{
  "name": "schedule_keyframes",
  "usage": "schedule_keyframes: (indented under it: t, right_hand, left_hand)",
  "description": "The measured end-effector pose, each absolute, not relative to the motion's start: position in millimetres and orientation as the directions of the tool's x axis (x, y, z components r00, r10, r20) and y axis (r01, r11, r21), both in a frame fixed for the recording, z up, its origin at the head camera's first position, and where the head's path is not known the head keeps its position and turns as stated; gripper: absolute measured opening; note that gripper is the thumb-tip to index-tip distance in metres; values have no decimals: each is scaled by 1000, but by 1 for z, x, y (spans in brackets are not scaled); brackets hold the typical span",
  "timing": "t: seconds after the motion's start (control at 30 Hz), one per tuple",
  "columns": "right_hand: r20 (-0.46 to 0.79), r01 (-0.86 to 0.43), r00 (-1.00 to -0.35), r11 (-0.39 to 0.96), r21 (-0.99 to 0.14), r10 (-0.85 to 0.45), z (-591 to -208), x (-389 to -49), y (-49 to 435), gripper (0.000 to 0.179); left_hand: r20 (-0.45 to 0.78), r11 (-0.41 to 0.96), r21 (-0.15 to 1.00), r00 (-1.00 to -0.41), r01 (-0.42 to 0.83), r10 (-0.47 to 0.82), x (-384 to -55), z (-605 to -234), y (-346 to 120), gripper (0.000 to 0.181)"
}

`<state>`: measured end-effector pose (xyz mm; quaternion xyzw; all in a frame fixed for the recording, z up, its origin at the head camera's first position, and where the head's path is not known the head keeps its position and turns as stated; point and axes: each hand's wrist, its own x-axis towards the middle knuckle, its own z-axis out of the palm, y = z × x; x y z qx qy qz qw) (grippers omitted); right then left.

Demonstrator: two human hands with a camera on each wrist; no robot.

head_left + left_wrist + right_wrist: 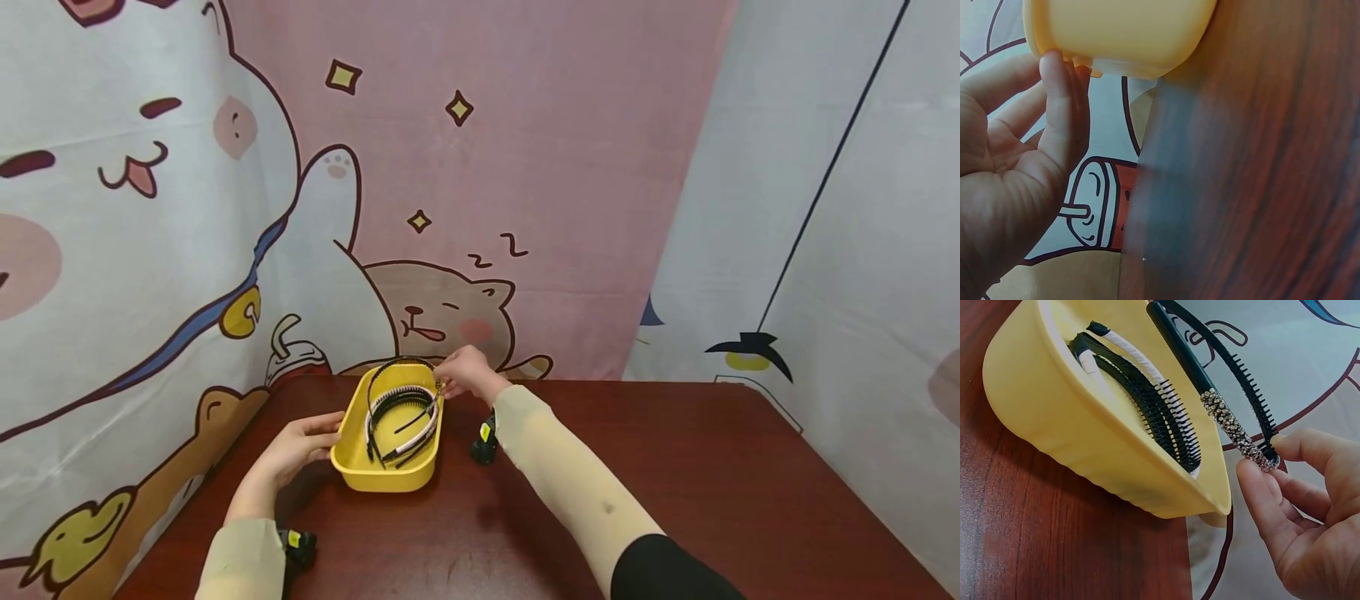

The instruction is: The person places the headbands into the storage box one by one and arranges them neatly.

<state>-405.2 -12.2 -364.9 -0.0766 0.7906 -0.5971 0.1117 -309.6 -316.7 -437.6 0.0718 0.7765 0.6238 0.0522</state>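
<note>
In the head view a yellow plastic basket (385, 481) stands on the table with several headbands inside. My right hand (467, 372) is at its far right corner, pinching a black toothed headband (1240, 372) between thumb and fingers. The pinched part carries a rhinestone band (1229, 422), and the arch reaches over the basket. Below it in the right wrist view lie a white-wrapped headband (1132, 353) and black toothed headbands (1125, 378). My left hand (294, 450) touches the basket's left side, its fingertips (1054, 65) against the outer wall just below the rim.
The dark red-brown table (675, 483) extends to the right of the basket. Behind and to the left hangs a cartoon-printed cloth (570, 167), close to the basket's far end. A small black wrist camera (486, 440) sits at the right wrist.
</note>
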Motion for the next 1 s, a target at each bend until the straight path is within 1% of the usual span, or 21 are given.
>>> schedule_keyframes:
  t: [0.6,0.8,0.87,1.0]
  right_hand:
    - [-97,20,-962,286,-958,-256,-373,-403,-20,10]
    - [-94,19,-960,270,-963,-266,-376,-403,-22,11]
    - [-96,19,-955,267,-963,-279,-377,-402,-23,13]
    - [-100,20,-954,276,-961,-281,-379,-403,-25,22]
  left_hand:
    - [1,206,978,-984,38,176,-310,-437,-315,53]
    - [8,208,977,-985,44,170,-311,-437,-316,54]
    - [12,208,977,-985,47,171,-311,-438,-316,54]
    - [12,204,978,-986,47,169,-311,-439,-317,54]
